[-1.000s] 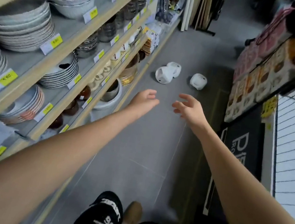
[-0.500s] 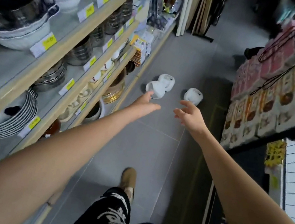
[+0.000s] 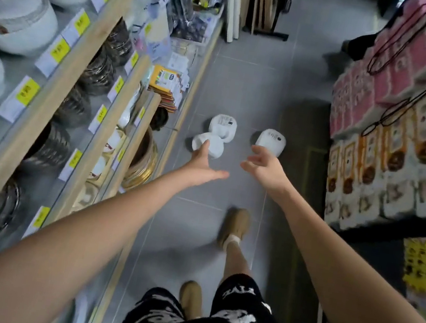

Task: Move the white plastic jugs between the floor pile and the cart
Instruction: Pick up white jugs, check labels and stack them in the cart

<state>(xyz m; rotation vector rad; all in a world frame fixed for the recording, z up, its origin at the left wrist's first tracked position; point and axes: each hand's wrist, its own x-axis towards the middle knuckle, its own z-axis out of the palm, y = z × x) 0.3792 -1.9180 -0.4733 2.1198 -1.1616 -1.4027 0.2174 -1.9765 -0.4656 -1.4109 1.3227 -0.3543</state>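
Note:
Three white plastic jugs lie on the grey tiled floor ahead of me. Two touch each other on the left: a near jug (image 3: 215,146) and a far jug (image 3: 223,127) with a label on its base. The third jug (image 3: 271,141) lies apart on the right. My left hand (image 3: 201,166) is stretched out with fingers straight, its tips over the near left jug in the picture. My right hand (image 3: 264,165) reaches with fingers spread and loosely bent, just short of the right jug. Both hands hold nothing. No cart is in view.
Wooden shelves (image 3: 58,84) with bowls, plates and yellow price tags run along the left. A rack of pink and orange boxed goods (image 3: 397,130) stands on the right. My feet in tan shoes (image 3: 235,225) step along the narrow aisle. Boards lean at the far end (image 3: 264,0).
I have walked forward along the aisle, so the jugs are much closer. Both arms have stretched further out, and the hands have reached the jugs' near edges in the picture.

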